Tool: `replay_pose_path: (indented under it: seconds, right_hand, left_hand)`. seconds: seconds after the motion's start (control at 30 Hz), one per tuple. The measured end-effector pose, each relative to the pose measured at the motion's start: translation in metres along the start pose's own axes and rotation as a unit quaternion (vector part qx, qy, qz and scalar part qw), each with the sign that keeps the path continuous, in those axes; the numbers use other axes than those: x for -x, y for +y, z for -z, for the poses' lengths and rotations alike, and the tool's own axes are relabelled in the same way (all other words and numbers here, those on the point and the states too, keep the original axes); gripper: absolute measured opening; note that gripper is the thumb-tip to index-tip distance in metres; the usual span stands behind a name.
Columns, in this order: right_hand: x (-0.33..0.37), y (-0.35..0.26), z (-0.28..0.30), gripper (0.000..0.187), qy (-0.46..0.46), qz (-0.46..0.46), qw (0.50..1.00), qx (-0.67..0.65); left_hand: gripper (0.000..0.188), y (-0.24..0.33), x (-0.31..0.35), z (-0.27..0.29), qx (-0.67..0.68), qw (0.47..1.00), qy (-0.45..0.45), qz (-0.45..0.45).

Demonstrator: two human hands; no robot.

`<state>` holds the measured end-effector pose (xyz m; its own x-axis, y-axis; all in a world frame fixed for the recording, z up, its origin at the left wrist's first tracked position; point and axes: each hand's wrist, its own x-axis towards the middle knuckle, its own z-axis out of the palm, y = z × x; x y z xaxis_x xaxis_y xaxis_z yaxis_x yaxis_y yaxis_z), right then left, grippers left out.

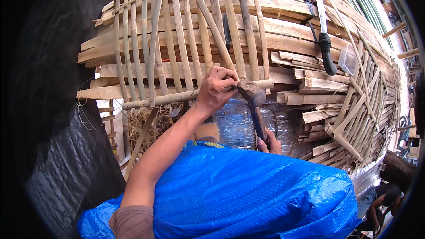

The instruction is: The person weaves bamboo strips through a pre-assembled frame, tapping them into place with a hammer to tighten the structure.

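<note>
The left hand pinches its fingertips together at the spot where a slanting bamboo strip crosses the horizontal bamboo pole at the near edge of the woven lattice. Just to its right, the right hand, half hidden behind the blue tarpaulin, is closed around the handle of a hammer whose head rests beside those fingers. To drive cleanly here, I judge short, light taps best, with the pinching fingers kept low and clear of the hammer face
</note>
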<state>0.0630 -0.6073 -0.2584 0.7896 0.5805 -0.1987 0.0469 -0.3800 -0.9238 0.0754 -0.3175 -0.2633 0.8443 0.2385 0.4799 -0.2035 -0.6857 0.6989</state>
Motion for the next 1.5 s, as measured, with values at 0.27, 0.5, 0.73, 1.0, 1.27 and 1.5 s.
replay_pose_path:
  seconds: [0.27,0.5,0.73,1.0,1.27,1.5]
  right_hand:
    - [0.001,0.001,0.007,0.04,0.0,0.038,0.998,0.049]
    - [0.004,0.001,0.005,0.042,0.038,0.091,0.995,0.024]
    - [0.004,0.009,0.004,0.042,0.021,0.031,0.999,0.036]
    - [-0.002,-0.003,0.004,0.041,0.002,-0.016,0.997,0.077]
    - [0.004,0.011,0.011,0.04,0.055,0.054,0.997,0.013]
    - [0.009,0.031,0.007,0.042,0.084,0.029,0.995,0.037]
  left_hand:
    - [0.016,-0.001,-0.001,-0.001,-0.012,1.0,0.003,-0.009]
    - [0.015,-0.001,-0.002,0.0,-0.007,1.0,0.002,-0.008]
    - [0.014,-0.001,-0.004,-0.002,0.003,1.0,0.0,-0.001]
    - [0.011,-0.002,-0.003,0.001,-0.029,1.0,0.003,-0.004]
    - [0.019,-0.001,-0.001,0.001,-0.04,0.999,-0.017,0.004]
    - [0.025,0.006,-0.005,0.0,-0.032,0.999,0.004,-0.008]
